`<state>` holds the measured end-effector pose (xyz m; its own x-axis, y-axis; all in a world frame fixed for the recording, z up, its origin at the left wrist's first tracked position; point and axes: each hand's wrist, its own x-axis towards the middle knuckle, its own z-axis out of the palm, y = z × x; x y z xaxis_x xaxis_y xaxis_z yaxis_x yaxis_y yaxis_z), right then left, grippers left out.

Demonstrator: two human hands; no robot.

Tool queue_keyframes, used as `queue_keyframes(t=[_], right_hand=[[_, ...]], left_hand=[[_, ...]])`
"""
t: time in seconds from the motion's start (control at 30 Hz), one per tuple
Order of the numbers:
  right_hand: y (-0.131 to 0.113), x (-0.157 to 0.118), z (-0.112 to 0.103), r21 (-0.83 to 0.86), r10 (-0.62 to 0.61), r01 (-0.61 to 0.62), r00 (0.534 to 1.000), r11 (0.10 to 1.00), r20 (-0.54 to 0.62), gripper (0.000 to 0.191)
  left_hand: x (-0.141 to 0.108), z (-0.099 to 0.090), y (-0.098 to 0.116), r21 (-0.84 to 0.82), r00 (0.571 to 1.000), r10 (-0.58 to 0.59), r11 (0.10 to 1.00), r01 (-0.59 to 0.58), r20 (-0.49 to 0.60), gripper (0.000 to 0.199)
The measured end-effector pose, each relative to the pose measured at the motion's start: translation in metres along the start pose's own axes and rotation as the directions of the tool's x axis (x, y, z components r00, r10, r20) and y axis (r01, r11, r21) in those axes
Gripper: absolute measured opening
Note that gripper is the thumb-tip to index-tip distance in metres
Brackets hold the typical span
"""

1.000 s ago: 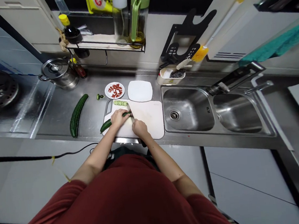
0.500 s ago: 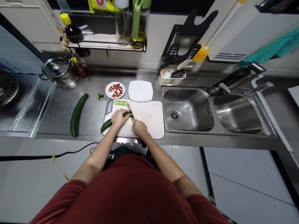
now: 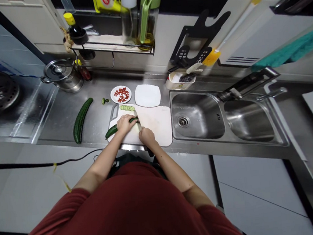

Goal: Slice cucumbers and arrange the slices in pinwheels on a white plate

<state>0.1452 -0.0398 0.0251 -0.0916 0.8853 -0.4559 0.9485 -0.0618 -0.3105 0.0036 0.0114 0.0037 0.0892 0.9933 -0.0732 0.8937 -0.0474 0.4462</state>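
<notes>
My left hand (image 3: 125, 124) is closed over a dark green cucumber (image 3: 111, 131) lying on the white cutting board (image 3: 160, 126). In my right hand (image 3: 147, 136) is a kitchen knife (image 3: 137, 117), its blade against the cucumber's right end, close to my left fingertips. The knife's dark handle end sticks out below my right fist. A row of pale green cucumber slices (image 3: 127, 108) lies along the board's far edge. Left of the board, a whole cucumber (image 3: 82, 121) rests on the steel counter. Small green cucumber ends (image 3: 105, 100) sit behind the board.
Behind the board stand a plate of chopped red pieces (image 3: 120, 95) and a white plate (image 3: 147, 95). The double sink (image 3: 197, 114) is to the right. A lidded pot (image 3: 63, 76) stands back left, under a bottle shelf (image 3: 111, 46). A black cable (image 3: 66, 162) hangs in front.
Both hands, the knife and the cucumber stay in nearly the same place. The whole view has shifted very slightly.
</notes>
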Motion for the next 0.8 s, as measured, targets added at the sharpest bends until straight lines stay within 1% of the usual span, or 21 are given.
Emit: queue_keyframes(t=[0.1,0.57,0.67,0.8], right_hand=[[-0.001,0.002,-0.001,-0.005,0.003,-0.003,1.000,1.000,0.000,0.028],[-0.011,0.022,-0.008,0.011,-0.014,0.015,1.000,1.000,-0.028,0.031],[-0.010,0.018,-0.009,0.009,-0.015,0.015,1.000,1.000,-0.019,0.031],[-0.003,0.003,-0.004,0.002,0.007,-0.007,1.000,1.000,0.025,0.030]], left_hand=[[0.000,0.000,0.000,-0.002,1.000,-0.010,1.000,0.011,0.013,0.029],[0.000,0.002,-0.001,-0.011,1.000,0.007,1.000,-0.007,-0.010,0.029],[0.000,0.002,-0.002,-0.015,1.000,0.013,1.000,-0.013,-0.014,0.028],[0.000,0.000,0.000,-0.013,1.000,-0.007,1.000,0.007,0.000,0.029]])
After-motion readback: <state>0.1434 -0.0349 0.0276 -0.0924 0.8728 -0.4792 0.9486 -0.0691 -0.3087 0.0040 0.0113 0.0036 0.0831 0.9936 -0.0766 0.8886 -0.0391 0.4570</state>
